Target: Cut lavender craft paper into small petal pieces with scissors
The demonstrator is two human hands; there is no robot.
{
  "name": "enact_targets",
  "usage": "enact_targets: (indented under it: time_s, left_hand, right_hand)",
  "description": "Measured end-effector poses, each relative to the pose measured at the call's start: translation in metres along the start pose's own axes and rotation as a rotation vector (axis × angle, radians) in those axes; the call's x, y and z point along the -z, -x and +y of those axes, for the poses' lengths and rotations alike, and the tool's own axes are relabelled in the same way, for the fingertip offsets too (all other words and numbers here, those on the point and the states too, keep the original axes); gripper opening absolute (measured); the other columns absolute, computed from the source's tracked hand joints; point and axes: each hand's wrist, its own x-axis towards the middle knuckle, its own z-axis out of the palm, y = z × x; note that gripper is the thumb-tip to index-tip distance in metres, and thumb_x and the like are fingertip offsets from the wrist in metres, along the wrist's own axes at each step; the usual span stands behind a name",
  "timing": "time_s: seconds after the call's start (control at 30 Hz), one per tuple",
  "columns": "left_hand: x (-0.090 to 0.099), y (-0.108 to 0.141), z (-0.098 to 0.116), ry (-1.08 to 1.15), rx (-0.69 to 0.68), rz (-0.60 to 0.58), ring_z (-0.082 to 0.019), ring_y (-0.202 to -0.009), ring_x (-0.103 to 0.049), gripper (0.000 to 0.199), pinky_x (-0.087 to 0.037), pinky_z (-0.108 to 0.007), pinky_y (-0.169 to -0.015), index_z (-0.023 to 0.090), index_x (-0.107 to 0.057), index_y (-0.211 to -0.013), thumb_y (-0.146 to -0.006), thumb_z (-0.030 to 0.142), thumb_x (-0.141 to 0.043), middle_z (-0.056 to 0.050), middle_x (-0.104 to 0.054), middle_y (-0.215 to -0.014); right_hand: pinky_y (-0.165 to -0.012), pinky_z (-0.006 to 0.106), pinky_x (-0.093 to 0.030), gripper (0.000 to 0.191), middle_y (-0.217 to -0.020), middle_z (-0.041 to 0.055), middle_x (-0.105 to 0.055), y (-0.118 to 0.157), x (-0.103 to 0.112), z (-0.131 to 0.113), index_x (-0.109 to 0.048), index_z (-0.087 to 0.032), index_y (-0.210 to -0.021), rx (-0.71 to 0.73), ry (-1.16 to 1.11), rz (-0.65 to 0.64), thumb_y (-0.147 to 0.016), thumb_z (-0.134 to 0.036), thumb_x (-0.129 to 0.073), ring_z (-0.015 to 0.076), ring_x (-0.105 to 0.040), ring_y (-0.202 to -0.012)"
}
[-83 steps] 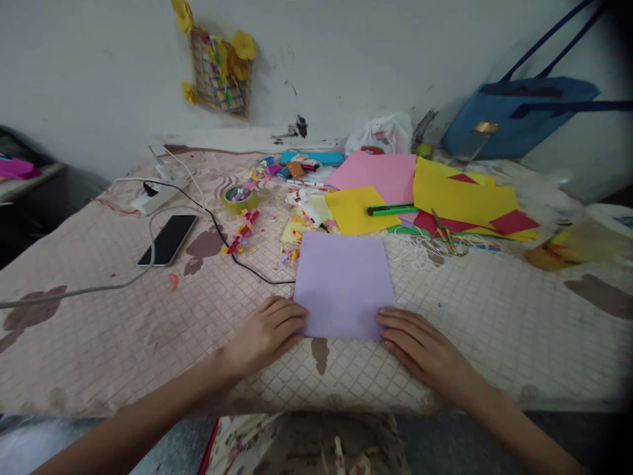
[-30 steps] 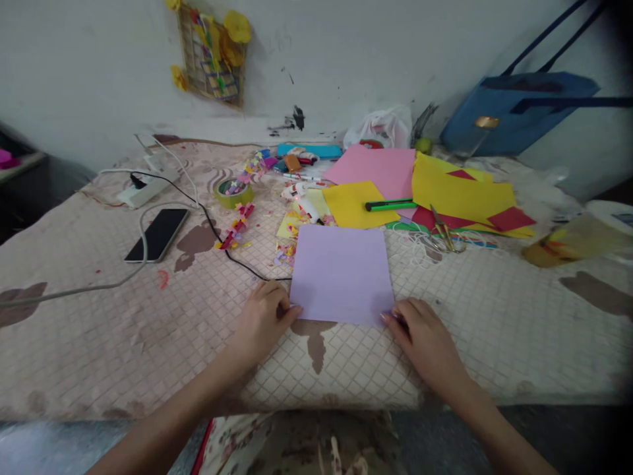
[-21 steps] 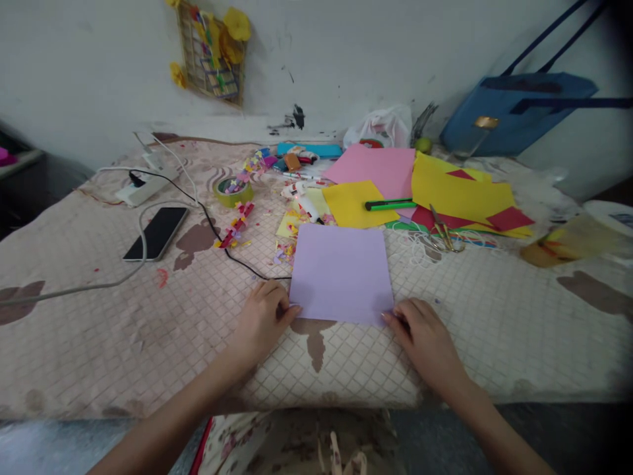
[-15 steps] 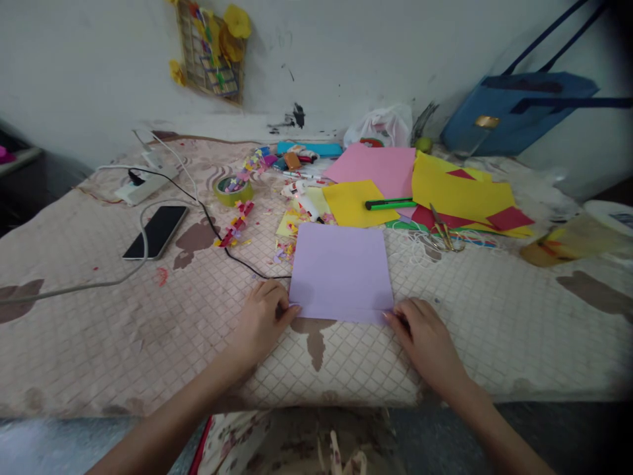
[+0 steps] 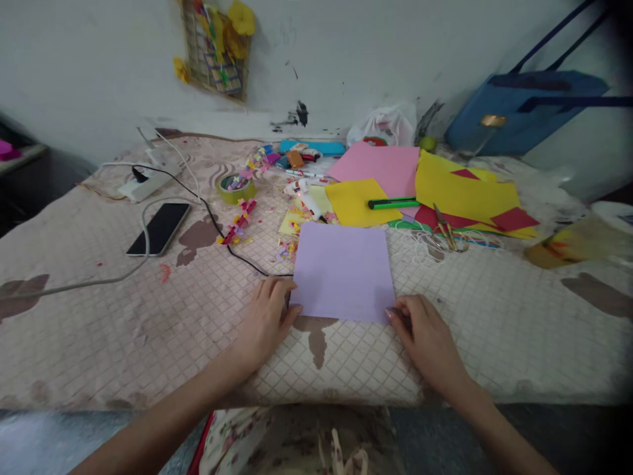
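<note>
A lilac sheet of paper (image 5: 343, 270) lies flat on the patterned tablecloth in front of me. At its near left corner is my left hand (image 5: 270, 316), its thumb on the bottom edge and its curled fingers against the left side. My right hand (image 5: 420, 330) pinches the near right corner between thumb and bent fingers. Just beyond the sheet lie a white glue gun (image 5: 309, 201) and small paper scraps (image 5: 287, 249).
Yellow paper (image 5: 363, 201), pink paper (image 5: 378, 168), a green cutter (image 5: 393, 203), scissors (image 5: 446, 232) and white string (image 5: 420, 244) lie behind. To the left are a phone (image 5: 159, 229), a tape roll (image 5: 236, 190), a power strip (image 5: 148, 185) and cables. A plastic cup (image 5: 554, 244) lies at right.
The narrow strip turned up along the sheet's near edge now looks flat. My left fingers have shifted slightly up the left side; my right hand stays at its corner.
</note>
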Motion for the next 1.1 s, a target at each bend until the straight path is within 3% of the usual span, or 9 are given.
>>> enact_targets:
  time_s: [0.2, 0.33, 0.47, 0.57, 0.63, 0.7, 0.73, 0.83, 1.1]
  left_hand:
    - [0.009, -0.005, 0.013, -0.255, -0.375, -0.186, -0.027, -0.116, -0.037, 0.058, -0.032, -0.046, -0.092, 0.038, -0.036, -0.128, -0.081, 0.007, -0.048, -0.008, -0.041, -0.127]
    - [0.008, -0.009, 0.015, -0.317, -0.575, -0.27, -0.027, -0.12, -0.037, 0.052, -0.027, -0.046, -0.097, 0.035, -0.036, -0.129, -0.083, 0.014, -0.05, -0.007, -0.045, -0.127]
    - [0.005, -0.009, 0.015, -0.378, -0.622, -0.298, -0.026, -0.118, -0.039, 0.043, -0.026, -0.046, -0.098, 0.031, -0.04, -0.126, -0.085, 0.018, -0.046, -0.006, -0.049, -0.125]
    - [0.004, -0.009, 0.015, -0.385, -0.632, -0.291, -0.025, -0.118, -0.039, 0.042, -0.026, -0.045, -0.098, 0.03, -0.04, -0.126, -0.086, 0.018, -0.045, -0.006, -0.049, -0.124]
    - [0.004, -0.009, 0.016, -0.377, -0.631, -0.275, -0.025, -0.118, -0.04, 0.039, -0.026, -0.045, -0.099, 0.029, -0.044, -0.122, -0.085, 0.018, -0.047, -0.006, -0.05, -0.122]
    - [0.004, -0.01, 0.016, -0.378, -0.634, -0.281, -0.025, -0.119, -0.04, 0.03, -0.026, -0.045, -0.099, 0.025, -0.051, -0.114, -0.085, 0.019, -0.048, -0.007, -0.051, -0.121]
    - [0.004, -0.01, 0.016, -0.383, -0.636, -0.288, -0.025, -0.119, -0.039, 0.026, -0.026, -0.045, -0.099, 0.023, -0.053, -0.11, -0.085, 0.02, -0.047, -0.007, -0.051, -0.121]
    - [0.003, -0.01, 0.015, -0.405, -0.64, -0.305, -0.025, -0.12, -0.038, 0.024, -0.026, -0.044, -0.099, 0.022, -0.054, -0.108, -0.086, 0.021, -0.046, -0.008, -0.05, -0.122]
    - [0.007, -0.005, 0.014, -0.487, -0.646, -0.281, -0.023, -0.117, -0.04, 0.039, -0.026, -0.043, -0.098, 0.027, -0.041, -0.126, -0.088, 0.024, -0.043, -0.005, -0.051, -0.121]
  right_hand:
    - [-0.066, 0.035, -0.042, 0.013, -0.08, 0.0073, -0.054, 0.0, -0.002, 0.002, -0.048, -0.019, -0.088, 0.011, -0.009, 0.007, -0.086, -0.031, -0.044, 0.022, -0.053, -0.074]
    - [-0.067, 0.036, -0.044, 0.012, -0.081, 0.0072, -0.054, -0.001, -0.002, 0.005, -0.048, -0.019, -0.089, -0.008, -0.03, -0.011, -0.086, -0.03, -0.046, 0.0216, -0.052, -0.074]
    - [-0.074, 0.04, -0.045, 0.01, -0.086, 0.0099, -0.055, 0.002, 0.003, -0.001, -0.051, -0.017, -0.089, 0.038, -0.022, 0.124, -0.084, -0.025, -0.05, 0.0233, -0.053, -0.083]
    - [-0.087, 0.046, -0.041, 0.016, -0.102, 0.0134, -0.056, 0.007, 0.006, -0.022, -0.052, -0.016, -0.098, 0.254, -0.023, 0.222, -0.082, -0.016, -0.05, 0.0262, -0.05, -0.101]
    - [-0.095, 0.047, -0.037, 0.031, -0.116, 0.0142, -0.054, 0.012, 0.003, -0.041, -0.048, -0.013, -0.114, 0.467, -0.036, 0.089, -0.082, -0.013, -0.048, 0.027, -0.042, -0.116]
    - [-0.101, 0.049, -0.032, 0.044, -0.129, 0.0151, -0.047, 0.015, -0.004, -0.06, -0.04, -0.008, -0.126, 0.558, 0.019, -0.071, -0.084, -0.016, -0.046, 0.028, -0.032, -0.126]
    - [-0.103, 0.049, -0.03, 0.049, -0.134, 0.0152, -0.042, 0.017, -0.008, -0.067, -0.036, -0.006, -0.13, 0.561, 0.047, -0.146, -0.084, -0.019, -0.046, 0.0289, -0.027, -0.129]
    - [-0.103, 0.048, -0.032, 0.057, -0.142, 0.0172, -0.03, 0.02, -0.018, -0.078, -0.028, -0.004, -0.136, 0.499, 0.084, -0.193, -0.085, -0.025, -0.044, 0.029, -0.021, -0.132]
    - [-0.105, 0.046, -0.029, 0.06, -0.145, 0.0173, -0.022, 0.025, -0.014, -0.063, -0.021, -0.004, -0.139, 0.459, 0.184, -0.248, -0.087, -0.027, -0.041, 0.0263, -0.015, -0.134]
